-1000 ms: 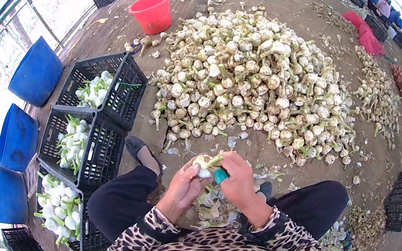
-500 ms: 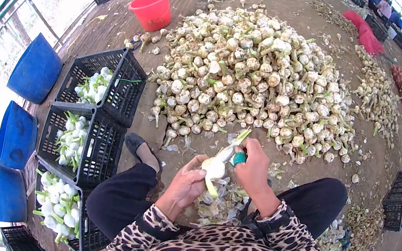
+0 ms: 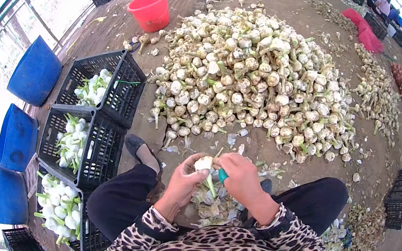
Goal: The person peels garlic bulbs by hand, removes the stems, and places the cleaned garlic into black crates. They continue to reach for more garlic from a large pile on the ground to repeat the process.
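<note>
A: Left end?
B: Black crates (image 3: 103, 154) bearing white garlic (image 3: 71, 141).
A: Centre?
B: Left hand (image 3: 182, 181) grips a garlic bulb (image 3: 203, 163) over loose peelings (image 3: 215, 207).
A: Next?
B: Right hand (image 3: 242, 179), bunched at the bulb's side; cannot tell what it pinches.

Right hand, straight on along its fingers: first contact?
Most likely the garlic bulb in the left hand. The right hand's fingertips already look right beside or against it; with one view, depth is unclear.

Leopard-print sleeves (image 3: 298, 245) (dark cuffs (image 3: 162, 228))
</note>
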Motion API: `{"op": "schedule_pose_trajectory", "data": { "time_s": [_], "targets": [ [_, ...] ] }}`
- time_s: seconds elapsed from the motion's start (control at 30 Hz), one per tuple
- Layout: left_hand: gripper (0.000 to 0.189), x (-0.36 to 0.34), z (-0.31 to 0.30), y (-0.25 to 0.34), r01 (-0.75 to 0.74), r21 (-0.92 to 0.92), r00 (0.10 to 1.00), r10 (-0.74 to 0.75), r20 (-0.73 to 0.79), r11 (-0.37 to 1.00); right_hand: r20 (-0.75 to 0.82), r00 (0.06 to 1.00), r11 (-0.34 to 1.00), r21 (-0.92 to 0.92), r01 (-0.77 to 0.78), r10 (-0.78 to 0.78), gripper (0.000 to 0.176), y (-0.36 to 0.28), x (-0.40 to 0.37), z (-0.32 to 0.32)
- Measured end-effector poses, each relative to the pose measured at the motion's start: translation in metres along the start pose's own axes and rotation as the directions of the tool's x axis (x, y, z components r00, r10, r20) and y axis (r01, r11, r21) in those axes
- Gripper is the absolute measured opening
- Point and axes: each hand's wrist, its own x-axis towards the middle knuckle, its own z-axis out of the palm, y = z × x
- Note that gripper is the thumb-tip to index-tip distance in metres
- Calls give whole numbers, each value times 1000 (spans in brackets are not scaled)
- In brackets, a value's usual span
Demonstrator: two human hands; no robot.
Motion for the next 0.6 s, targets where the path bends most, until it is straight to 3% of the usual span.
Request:
{"op": "schedule_pose_trajectory", "data": {
  "time_s": [0.17,0.27,0.37,0.43,0.47,0.6],
  "targets": [
    [48,0,-3,2,-42,294,999,43,2,955,83,995,989,-135,64,-54,21,-1,-1,-4],
    [52,-5,1,7,-57,326,991,13,136,944,-21,999,977,-210,-49,45,21,16,5,-5],
    [52,-4,1,3,-103,300,994,85,73,948,41,976,942,-272,-197,216,26,45,-3,-1],
    [47,2,-5,3,-49,274,999,49,8,961,92,960,950,147,-276,264,26,18,3,-13],
    [47,2,-7,0,-31,261,999,32,1,965,130,951,885,350,-308,280,27,6,3,-17],
    [45,3,-5,-4,6,259,1000,-5,-3,966,16,997,983,166,-81,79,20,3,-1,-4]
  ]
}}
